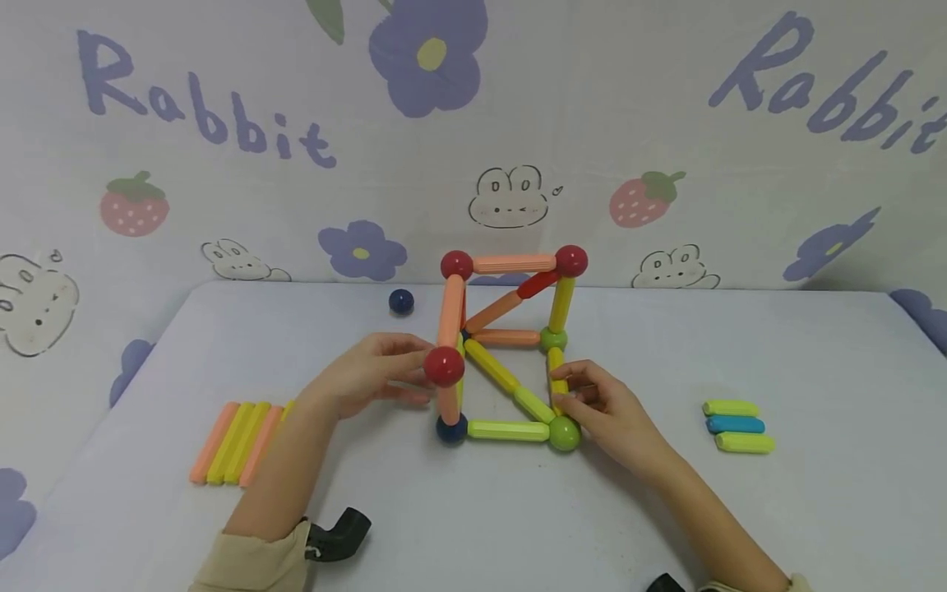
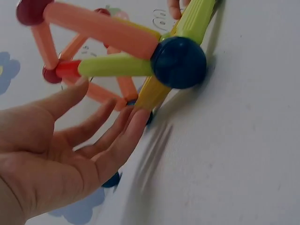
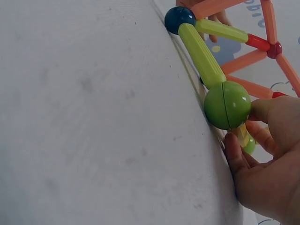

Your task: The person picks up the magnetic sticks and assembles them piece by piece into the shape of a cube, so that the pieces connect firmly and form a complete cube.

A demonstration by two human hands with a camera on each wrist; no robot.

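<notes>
A frame of magnetic building rods and balls stands in the middle of the table in the head view. Its base has a front dark blue ball (image 1: 452, 428), a light green rod (image 1: 509, 431) and a front green ball (image 1: 565, 433); red balls (image 1: 444, 367) top the upright rods. My right hand (image 1: 607, 415) pinches the yellow rod (image 1: 556, 363) on the right side, just behind the green ball. Beside the left side, my left hand (image 1: 373, 374) has loosely extended fingers (image 2: 126, 136) close to a yellow rod (image 2: 152, 93); contact is hard to tell.
A loose dark blue ball (image 1: 401, 302) lies behind the left hand. Several orange and yellow rods (image 1: 237, 444) lie side by side at left, partly hidden by the forearm. Two light green rods (image 1: 745, 443) and a blue rod (image 1: 736, 424) lie at right. A printed cloth hangs behind.
</notes>
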